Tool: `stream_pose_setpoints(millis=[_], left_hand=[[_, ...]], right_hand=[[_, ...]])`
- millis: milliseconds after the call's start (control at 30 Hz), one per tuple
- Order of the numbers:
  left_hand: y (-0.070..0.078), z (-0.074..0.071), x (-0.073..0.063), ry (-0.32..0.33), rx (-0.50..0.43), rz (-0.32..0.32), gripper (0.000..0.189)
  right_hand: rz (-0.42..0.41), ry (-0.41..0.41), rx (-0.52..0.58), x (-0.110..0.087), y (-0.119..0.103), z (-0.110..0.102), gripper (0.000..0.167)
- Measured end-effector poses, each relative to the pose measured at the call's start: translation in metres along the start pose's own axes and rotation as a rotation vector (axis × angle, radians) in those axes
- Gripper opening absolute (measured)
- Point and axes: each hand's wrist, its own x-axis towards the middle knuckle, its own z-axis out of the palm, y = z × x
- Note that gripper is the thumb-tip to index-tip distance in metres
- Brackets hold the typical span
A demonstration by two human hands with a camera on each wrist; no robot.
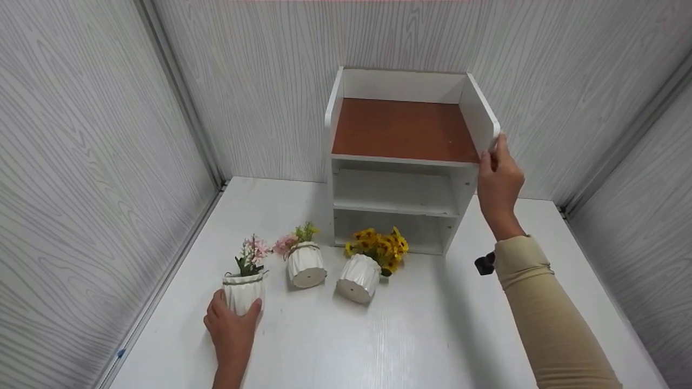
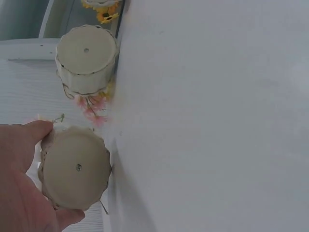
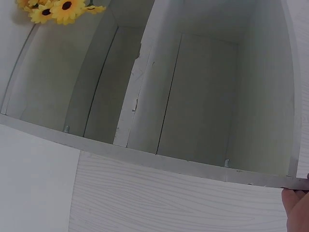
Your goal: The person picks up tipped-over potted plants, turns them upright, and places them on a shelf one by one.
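My left hand (image 1: 231, 327) grips a white fluted flowerpot (image 1: 243, 292) with pink flowers, thumb on one side and fingers on the other. The left wrist view shows this pot's round base (image 2: 79, 166) with a small hole in its middle, facing the camera. At the upper right, my right hand (image 1: 500, 181) pinches the front edge of the right side panel of a small white shelf unit (image 1: 394, 161). Only fingertips (image 3: 292, 198) of that hand show in the right wrist view, at the unit's edge.
Two more white pots lie tipped on the white table (image 1: 411, 335) before the shelf: one with pink and yellow-green flowers (image 1: 306, 265), one with yellow sunflowers (image 1: 359, 275). The unit has a brown top board (image 1: 405, 129) and two compartments below. Grey wood-grain walls (image 1: 259, 97) enclose the table.
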Motion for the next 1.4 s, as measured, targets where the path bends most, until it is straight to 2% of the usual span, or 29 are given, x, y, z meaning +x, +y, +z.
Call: stream_pose_setpoints(millis=[267,467,700,967,1400], left_hand=[[-0.002,-0.012,-0.004,-0.062,0.1,-0.016,0.103],[-0.002,-0.016,-0.005,-0.097,0.06,-0.042,0.102],[-0.003,-0.01,0.0,-0.077,0.013,-0.029,0.098],[0.0,0.0,0.007,-0.089,-0.037,-0.04,0.099],[0.005,0.016,0.017,-0.065,-0.083,0.047,0.096]], right_hand=[[0.003,0.002,-0.006,-0.001,0.0,0.0,0.049],[-0.007,0.011,-0.02,0.0,0.001,0.0,0.049],[0.005,0.002,-0.008,-0.001,0.0,0.0,0.049],[0.014,0.002,0.005,0.0,-0.001,-0.001,0.049],[0.0,0.007,-0.021,-0.001,0.001,0.0,0.049]])
